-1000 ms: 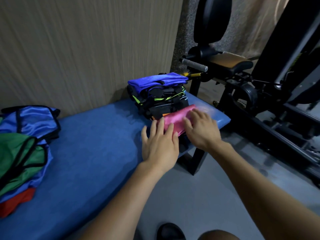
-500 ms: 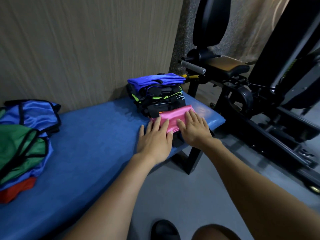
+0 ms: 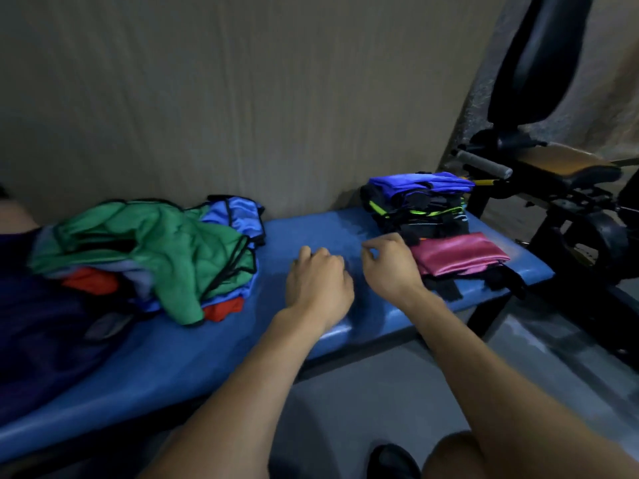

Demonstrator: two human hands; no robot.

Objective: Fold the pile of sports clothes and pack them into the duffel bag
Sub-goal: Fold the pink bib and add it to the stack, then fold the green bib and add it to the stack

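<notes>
Hovering over blue bench [image 3: 193,354] | left hand [image 3: 316,283] loosely curled, grasping nothing | right hand [image 3: 390,266] likewise, pink folded garment [image 3: 460,254] at its 3 o'clock | no legible writing

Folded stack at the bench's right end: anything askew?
The pink garment lies in front of the folded stack, not on it, and black fabric beneath it hangs over the bench edge.

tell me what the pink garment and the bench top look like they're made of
Pink garment: probably a thin satin-like synthetic, going by its smooth sheen. Bench top: likely padded vinyl or faux leather, since the blue surface glares at its rounded front edge.
</notes>
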